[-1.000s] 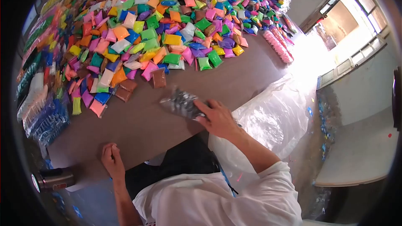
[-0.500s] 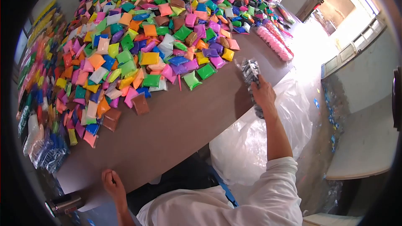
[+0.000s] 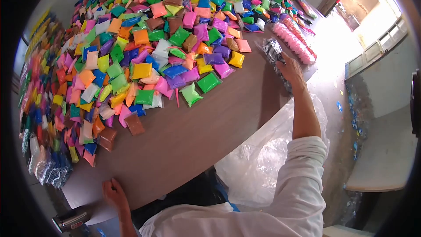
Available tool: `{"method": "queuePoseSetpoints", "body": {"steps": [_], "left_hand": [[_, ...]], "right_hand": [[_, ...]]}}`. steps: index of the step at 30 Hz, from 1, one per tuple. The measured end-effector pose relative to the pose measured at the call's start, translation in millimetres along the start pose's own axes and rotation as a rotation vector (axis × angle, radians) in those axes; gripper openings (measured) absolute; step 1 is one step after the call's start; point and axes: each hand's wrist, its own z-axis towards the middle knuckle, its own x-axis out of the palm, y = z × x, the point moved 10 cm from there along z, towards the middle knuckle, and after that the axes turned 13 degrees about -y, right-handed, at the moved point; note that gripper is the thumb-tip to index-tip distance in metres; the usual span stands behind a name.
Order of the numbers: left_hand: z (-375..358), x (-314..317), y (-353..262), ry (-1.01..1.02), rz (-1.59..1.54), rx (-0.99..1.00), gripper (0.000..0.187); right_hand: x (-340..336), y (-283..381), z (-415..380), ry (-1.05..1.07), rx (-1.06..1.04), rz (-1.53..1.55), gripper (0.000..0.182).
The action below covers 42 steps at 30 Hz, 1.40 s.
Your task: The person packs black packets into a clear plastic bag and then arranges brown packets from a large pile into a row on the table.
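Note:
My right hand is closed around a long, clear plastic packet with dark and silvery contents, over the right part of the table. What exactly is inside the packet I cannot make out. At the table's near left edge, my left hand rests with its fingers curled in, and nothing shows in it. A large heap of small, colourful sealed packets covers the far side of the brown table. Just beyond the packet in my right hand lies a long bundle of pink packets.
A big clear plastic bag hangs by the table's near right edge. Bundled clear packets lie at the left end. A metallic object sits at the lower left corner. An open doorway and scraps on the floor are to the right.
My right hand has moved farther out and to the right with the plastic packet, towards the pink bundle. My left hand stays curled at the table edge. The view has shifted slightly.

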Motion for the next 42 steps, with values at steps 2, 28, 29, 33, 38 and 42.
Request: {"method": "queuePoseSetpoints", "body": {"steps": [2, 28, 29, 33, 38, 42], "left_hand": [[4.4, 4.6, -6.8, -0.004, -0.015, -0.001, 0.027], [6.2, 8.2, -10.6, -0.015, 0.005, -0.031, 0.026], [4.5, 7.5, -5.9, -0.022, 0.022, -0.009, 0.026], [13.6, 1.9, -21.3, -0.063, -0.021, 0.0, 0.025], [16.4, -4.0, -23.7, -0.06, 0.022, 0.031, 0.02], [15.9, -7.6, -36.4, -0.063, -0.035, 0.105, 0.018]], "right_hand": [[5.7, -4.7, 15.2, 0.021, -0.012, -0.015, 0.056], [44.4, -78.8, 105.7, -0.001, -0.073, -0.174, 0.062], [50.0, -76.2, 104.4, 0.038, -0.065, -0.137, 0.063], [5.4, 0.9, 80.9, -0.33, -0.378, -0.039, 0.079], [10.1, 82.0, -1.2, -0.535, -0.37, -0.087, 0.047], [40.9, 149.0, -62.8, -0.276, -0.505, 0.121, 0.046]]}}
